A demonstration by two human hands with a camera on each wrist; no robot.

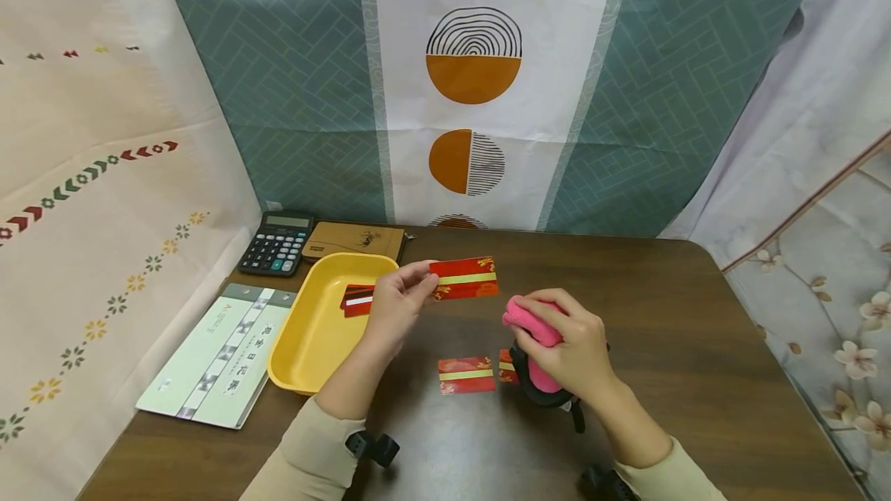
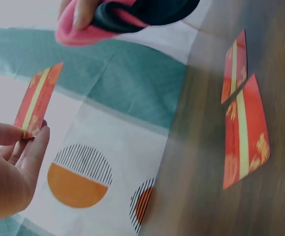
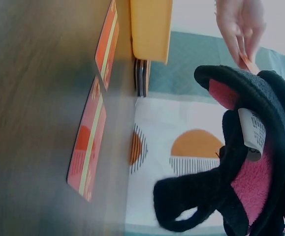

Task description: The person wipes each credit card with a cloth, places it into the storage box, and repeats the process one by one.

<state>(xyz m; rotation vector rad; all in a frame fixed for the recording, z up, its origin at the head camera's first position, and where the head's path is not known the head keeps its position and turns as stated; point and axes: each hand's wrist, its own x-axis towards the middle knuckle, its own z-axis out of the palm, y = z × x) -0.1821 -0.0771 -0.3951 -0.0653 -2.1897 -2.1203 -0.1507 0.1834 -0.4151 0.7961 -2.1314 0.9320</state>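
My left hand (image 1: 398, 301) pinches a red card (image 1: 465, 278) with a yellow stripe by its left end, held up above the table. In the left wrist view, thumb and fingertips grip the lower end of that card (image 2: 36, 101). My right hand (image 1: 574, 339) holds a bunched pink cloth with black edging (image 1: 534, 321). The right wrist view shows its white label (image 3: 253, 129) and a black loop (image 3: 186, 199) hanging down. Two similar red cards lie on the table: one in front (image 1: 466, 376), the other (image 1: 507, 366) partly hidden behind the cloth in the head view.
A yellow tray (image 1: 288, 350) with red cards (image 1: 357, 300) in it stands at left. Beyond it are a black calculator (image 1: 277, 244) and a brown notebook (image 1: 355, 240). A pale green ledger (image 1: 219, 354) lies left of the tray. Patterned curtains (image 1: 313, 83) border the brown table (image 1: 640, 284).
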